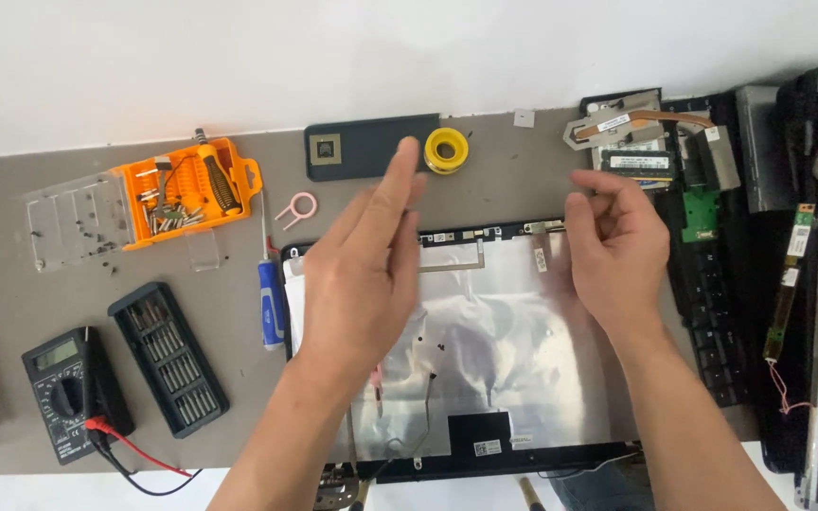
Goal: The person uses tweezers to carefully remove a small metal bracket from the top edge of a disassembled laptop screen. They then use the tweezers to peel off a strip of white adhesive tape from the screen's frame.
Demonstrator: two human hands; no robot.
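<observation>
Carefully, the silver-backed laptop lid panel [485, 350] lying flat on the desk is best kept steady while both hands are raised above it. The left hand [362, 274] is held open, fingers extended; the right hand [617, 246] is loosely curled, and a grasp cannot be told. Beside the panel lies a blue screwdriver [271, 303]; farther off are an orange tool case [186, 189] and a yellow tape roll [447, 149], leaving the panel unobstructed.

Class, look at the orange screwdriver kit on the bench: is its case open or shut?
Open. The orange case shows its bits and handle uncovered, and the clear lid lies flat to its left.
</observation>
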